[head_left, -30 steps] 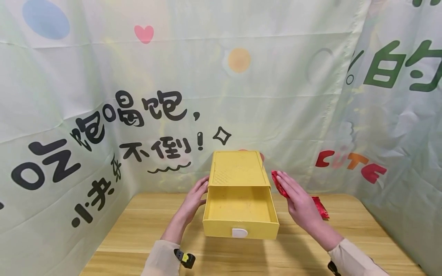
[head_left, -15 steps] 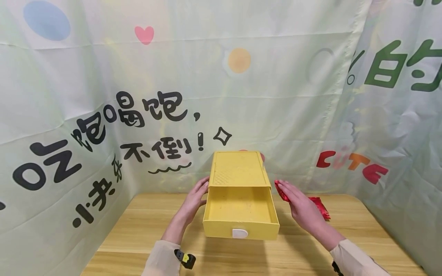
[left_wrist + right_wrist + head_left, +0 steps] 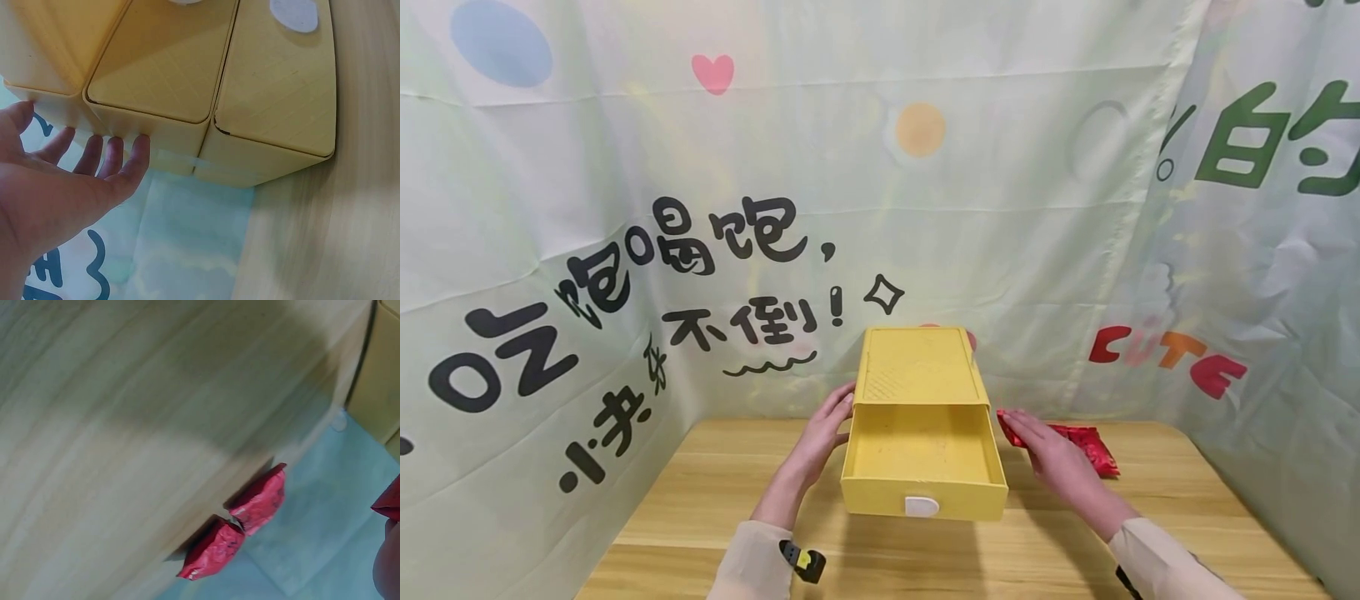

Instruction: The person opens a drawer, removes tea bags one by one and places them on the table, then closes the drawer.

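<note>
A yellow drawer box (image 3: 921,364) stands at the middle of the table, its top drawer (image 3: 925,497) pulled out toward me and bare inside. My left hand (image 3: 814,442) is against the box's left side; in the left wrist view its spread fingers (image 3: 139,159) rest along the edge of the stacked drawers. To the right of the box, my right hand (image 3: 1060,458) pinches a small shiny red packet (image 3: 1009,428), level with the drawer's back part. In the right wrist view only a corner of that packet (image 3: 390,501) and a fingertip show.
Two more red packets (image 3: 261,501) lie end to end near the table's far edge, partly behind my right hand in the head view. The wooden table (image 3: 700,517) meets a printed cloth backdrop (image 3: 1030,250) at the back and sides.
My right hand has come down beside the box, carrying the red packet lower. The left hand and the drawer box have stayed in place.
</note>
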`<state>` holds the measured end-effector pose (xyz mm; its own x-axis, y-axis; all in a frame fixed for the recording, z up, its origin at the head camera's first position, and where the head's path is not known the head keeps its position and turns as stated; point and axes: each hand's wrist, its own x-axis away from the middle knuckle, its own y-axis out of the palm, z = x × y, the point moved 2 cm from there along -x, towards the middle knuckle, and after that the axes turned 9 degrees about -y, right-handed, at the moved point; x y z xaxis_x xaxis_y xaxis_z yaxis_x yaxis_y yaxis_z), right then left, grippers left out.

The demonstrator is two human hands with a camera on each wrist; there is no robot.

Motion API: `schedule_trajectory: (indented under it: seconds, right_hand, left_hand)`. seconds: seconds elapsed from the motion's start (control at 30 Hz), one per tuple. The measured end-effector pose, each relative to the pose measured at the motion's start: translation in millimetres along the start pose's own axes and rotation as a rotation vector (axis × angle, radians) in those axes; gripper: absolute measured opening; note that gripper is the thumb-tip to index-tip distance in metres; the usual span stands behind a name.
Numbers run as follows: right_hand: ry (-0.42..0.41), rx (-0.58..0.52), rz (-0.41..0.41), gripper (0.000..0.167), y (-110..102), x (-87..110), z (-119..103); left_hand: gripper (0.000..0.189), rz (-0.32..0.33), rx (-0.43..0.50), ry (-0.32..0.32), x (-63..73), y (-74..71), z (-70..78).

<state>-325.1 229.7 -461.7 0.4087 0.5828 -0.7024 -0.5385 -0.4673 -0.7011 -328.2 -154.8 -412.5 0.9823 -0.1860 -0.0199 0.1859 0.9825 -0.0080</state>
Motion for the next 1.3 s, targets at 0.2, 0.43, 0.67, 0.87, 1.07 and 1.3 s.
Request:
schedule_trajectory:
  seconds: [0.2, 0.43, 0.67, 0.87, 1.07, 1.3]
  right_hand:
    - [0.026, -0.026, -0.054, 0.070, 11.2, 7.5, 4.8]
    - [0.108, -0.050, -0.194, 0.064, 20.5, 13.0, 6.6]
    - [0.130, -0.031, -0.248, 0.056, 24.6, 16.0, 6.4]
    - [0.161, -0.044, -0.308, 0.050, 28.5, 18.1, 8.0]
    - [0.145, -0.055, -0.362, 0.042, 33.9, 20.2, 11.2]
    - [0.111, -0.038, -0.383, 0.039, 38.7, 23.2, 12.9]
  left_hand:
    - [0.053, 0.004, -0.001, -0.005, -0.7, -0.4, -0.7]
    - [0.055, 0.008, -0.013, -0.004, 0.2, -0.7, 0.9]
    - [0.055, 0.007, -0.014, -0.005, -0.6, -0.6, 1.9]
    - [0.054, 0.008, -0.007, -0.008, -1.0, -0.8, 1.2]
    - [0.055, 0.013, -0.013, -0.005, -0.7, -0.4, 1.5]
    - [0.055, 0.018, -0.014, -0.010, -1.1, -0.1, 1.0]
